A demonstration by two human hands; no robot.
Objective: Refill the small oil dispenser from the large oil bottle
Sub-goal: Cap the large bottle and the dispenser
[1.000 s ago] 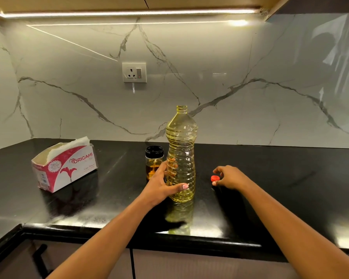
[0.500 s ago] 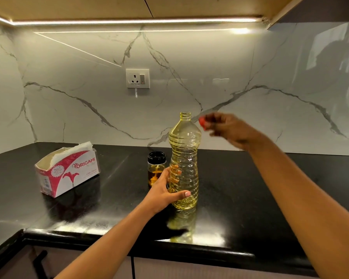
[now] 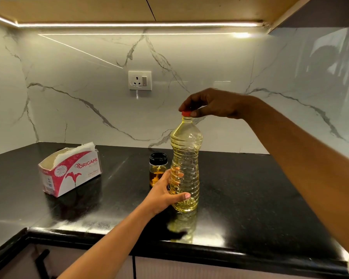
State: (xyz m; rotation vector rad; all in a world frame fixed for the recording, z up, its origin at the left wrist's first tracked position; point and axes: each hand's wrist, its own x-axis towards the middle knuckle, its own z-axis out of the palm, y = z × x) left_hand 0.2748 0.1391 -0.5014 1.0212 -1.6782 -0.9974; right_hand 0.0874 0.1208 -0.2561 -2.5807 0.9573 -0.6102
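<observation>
Plastic oil bottle point(image 3: 185, 168) upright, vertical

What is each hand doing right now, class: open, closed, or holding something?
Left hand: holds the large oil bottle, gripping low on its body.
Right hand: pinches the red cap at the bottle's mouth.

The tall, ribbed clear bottle point(image 3: 186, 158) of yellow oil stands upright on the counter point(image 3: 250, 188), a red cap point(image 3: 186, 113) on its mouth. Just beside it, to the left, stands the small black-lidded dispenser point(image 3: 158, 168), holding amber oil.
</observation>
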